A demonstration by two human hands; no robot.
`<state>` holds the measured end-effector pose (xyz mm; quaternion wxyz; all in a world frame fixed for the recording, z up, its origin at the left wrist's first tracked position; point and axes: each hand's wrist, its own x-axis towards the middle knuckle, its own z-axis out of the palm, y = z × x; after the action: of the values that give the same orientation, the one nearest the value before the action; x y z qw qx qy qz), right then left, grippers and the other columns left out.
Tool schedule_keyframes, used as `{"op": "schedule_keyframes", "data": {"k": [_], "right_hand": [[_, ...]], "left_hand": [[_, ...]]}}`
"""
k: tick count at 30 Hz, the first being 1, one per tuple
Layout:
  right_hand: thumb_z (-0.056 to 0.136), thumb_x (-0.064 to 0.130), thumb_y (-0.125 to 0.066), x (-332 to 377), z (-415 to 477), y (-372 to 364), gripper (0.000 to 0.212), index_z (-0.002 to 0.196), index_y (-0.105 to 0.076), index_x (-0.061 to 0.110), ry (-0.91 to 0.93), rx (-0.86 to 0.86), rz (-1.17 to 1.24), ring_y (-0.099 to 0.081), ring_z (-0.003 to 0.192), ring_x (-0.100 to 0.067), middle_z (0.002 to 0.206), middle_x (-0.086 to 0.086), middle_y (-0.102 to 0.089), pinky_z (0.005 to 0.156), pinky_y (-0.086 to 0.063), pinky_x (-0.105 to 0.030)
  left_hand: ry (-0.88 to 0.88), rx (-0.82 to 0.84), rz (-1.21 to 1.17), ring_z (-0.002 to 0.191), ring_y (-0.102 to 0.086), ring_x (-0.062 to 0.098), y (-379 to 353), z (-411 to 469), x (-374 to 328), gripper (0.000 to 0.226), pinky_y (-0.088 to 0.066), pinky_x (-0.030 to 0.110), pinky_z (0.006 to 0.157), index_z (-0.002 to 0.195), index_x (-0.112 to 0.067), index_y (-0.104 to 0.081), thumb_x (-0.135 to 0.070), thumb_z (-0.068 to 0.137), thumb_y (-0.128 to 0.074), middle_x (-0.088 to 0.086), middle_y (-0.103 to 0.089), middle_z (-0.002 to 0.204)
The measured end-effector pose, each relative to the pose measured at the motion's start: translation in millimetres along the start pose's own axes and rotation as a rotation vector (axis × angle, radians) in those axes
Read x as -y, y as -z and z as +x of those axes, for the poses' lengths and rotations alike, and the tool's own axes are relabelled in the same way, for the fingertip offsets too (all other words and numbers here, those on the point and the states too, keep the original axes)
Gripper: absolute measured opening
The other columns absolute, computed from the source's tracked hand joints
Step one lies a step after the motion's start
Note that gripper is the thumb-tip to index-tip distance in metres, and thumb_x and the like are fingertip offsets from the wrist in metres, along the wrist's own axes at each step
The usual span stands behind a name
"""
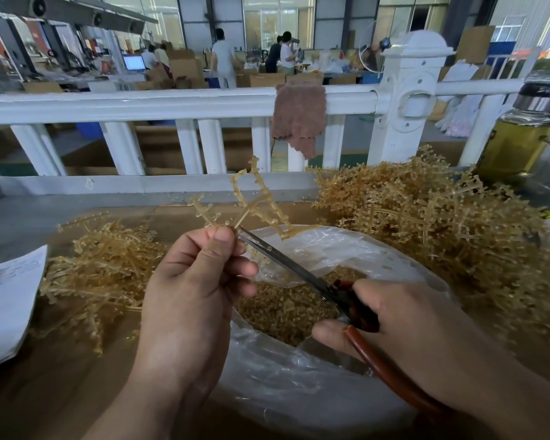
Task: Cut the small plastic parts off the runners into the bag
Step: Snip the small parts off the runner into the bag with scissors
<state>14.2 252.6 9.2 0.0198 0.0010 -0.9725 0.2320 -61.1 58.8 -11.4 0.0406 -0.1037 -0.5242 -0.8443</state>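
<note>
My left hand (191,281) pinches a translucent amber runner (251,201) between thumb and fingers and holds it above the open clear plastic bag (299,385). My right hand (404,331) grips red-handled scissors (299,268). Their dark blades point up and left, with the tips right at the runner beside my left thumb. Inside the bag lies a heap of small amber cut parts (286,309).
A large pile of amber runners (442,223) lies right of the bag, a thinner pile of runners (99,268) left of it. White paper (7,300) sits at the far left. Beyond stand a white railing (172,103) with a brown cloth (299,119) and a glass bottle (521,134).
</note>
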Motion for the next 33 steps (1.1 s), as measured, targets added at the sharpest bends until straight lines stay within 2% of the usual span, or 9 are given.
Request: {"op": "schedule_keyframes", "data": {"k": [3, 7, 12, 16, 17, 20, 23, 27, 33], "right_hand": [[0.057, 0.097, -0.034, -0.1, -0.5, 0.7, 0.072, 0.067, -0.047, 0.026, -0.005, -0.002, -0.029, -0.051, 0.052, 0.003, 0.068, 0.031, -0.055, 0.046, -0.036, -0.019], [0.055, 0.097, -0.034, -1.3, -0.5, 0.5, 0.074, 0.067, -0.048, 0.026, -0.012, -0.003, -0.048, -0.050, 0.049, -0.001, 0.060, 0.010, -0.055, 0.044, -0.033, -0.020], [0.056, 0.097, -0.035, -0.8, -0.6, 1.7, 0.073, 0.068, -0.048, 0.027, -0.011, 0.006, -0.037, -0.051, 0.052, 0.003, 0.069, 0.033, -0.054, 0.047, -0.037, -0.018], [0.051, 0.103, -0.025, 0.0, -0.5, 1.2, 0.064, 0.082, -0.045, 0.051, 0.004, -0.014, -0.065, -0.054, 0.058, 0.006, 0.076, 0.042, -0.052, 0.050, -0.028, -0.022], [0.049, 0.104, -0.023, -0.1, -0.4, 1.6, 0.066, 0.082, -0.045, 0.052, 0.005, -0.016, -0.070, -0.054, 0.057, 0.005, 0.077, 0.043, -0.051, 0.052, -0.028, -0.025], [0.052, 0.101, -0.030, -3.4, 0.8, 2.2, 0.074, 0.075, -0.049, 0.034, -0.001, -0.025, -0.073, -0.054, 0.055, -0.001, 0.075, 0.036, -0.055, 0.049, -0.027, -0.020], [0.054, 0.098, -0.034, -5.1, 1.3, 2.1, 0.073, 0.071, -0.048, 0.028, -0.014, -0.018, -0.066, -0.054, 0.057, 0.003, 0.074, 0.034, -0.056, 0.045, -0.030, -0.019], [0.054, 0.099, -0.031, -5.1, 1.4, 0.9, 0.073, 0.073, -0.049, 0.031, -0.014, -0.016, -0.066, -0.054, 0.058, 0.007, 0.076, 0.039, -0.053, 0.044, -0.032, -0.020], [0.055, 0.099, -0.035, -7.3, 2.1, -2.1, 0.068, 0.086, -0.049, 0.040, 0.003, -0.018, -0.029, -0.055, 0.054, 0.001, 0.073, 0.030, -0.059, 0.044, -0.031, -0.019]], "left_hand": [[-0.007, 0.002, 0.001, 0.063, -0.062, 0.012, 0.2, -0.2, 0.3, 0.019, -0.051, 0.022, 0.051, 0.069, -0.027, -0.074, -0.029, 0.086, -0.065, 0.002, -0.065, 0.073], [-0.021, 0.005, -0.005, 0.063, -0.061, 0.012, 0.4, 0.2, 0.3, 0.019, -0.051, 0.023, 0.051, 0.070, -0.026, -0.073, -0.027, 0.087, -0.065, 0.002, -0.065, 0.075], [-0.033, 0.011, -0.007, 0.064, -0.062, 0.012, 1.5, 0.6, 0.3, 0.018, -0.051, 0.022, 0.052, 0.072, -0.026, -0.073, -0.028, 0.088, -0.065, 0.001, -0.066, 0.076], [-0.054, 0.014, 0.019, 0.064, -0.062, 0.012, 3.0, 0.3, 0.2, 0.018, -0.052, 0.022, 0.053, 0.074, -0.027, -0.073, -0.030, 0.090, -0.064, 0.000, -0.066, 0.074], [-0.056, 0.010, 0.019, 0.064, -0.062, 0.012, 3.0, 0.5, 0.2, 0.018, -0.052, 0.022, 0.053, 0.074, -0.027, -0.072, -0.030, 0.089, -0.065, 0.000, -0.066, 0.074], [-0.065, 0.005, 0.024, 0.064, -0.061, 0.012, 2.9, 0.8, 0.4, 0.017, -0.051, 0.023, 0.053, 0.073, -0.027, -0.072, -0.030, 0.089, -0.065, 0.000, -0.066, 0.074], [-0.084, 0.007, 0.031, 0.065, -0.062, 0.012, 3.3, 0.6, 0.4, 0.018, -0.051, 0.022, 0.053, 0.074, -0.027, -0.072, -0.029, 0.089, -0.065, 0.000, -0.066, 0.075], [-0.092, 0.004, 0.035, 0.066, -0.062, 0.012, 3.2, 0.8, 0.5, 0.017, -0.052, 0.022, 0.054, 0.073, -0.028, -0.072, -0.030, 0.089, -0.065, 0.000, -0.066, 0.075], [-0.099, 0.023, 0.034, 0.067, -0.062, 0.013, 4.5, 1.3, 1.2, 0.016, -0.051, 0.022, 0.055, 0.075, -0.027, -0.072, -0.031, 0.089, -0.066, 0.000, -0.066, 0.077]]}}
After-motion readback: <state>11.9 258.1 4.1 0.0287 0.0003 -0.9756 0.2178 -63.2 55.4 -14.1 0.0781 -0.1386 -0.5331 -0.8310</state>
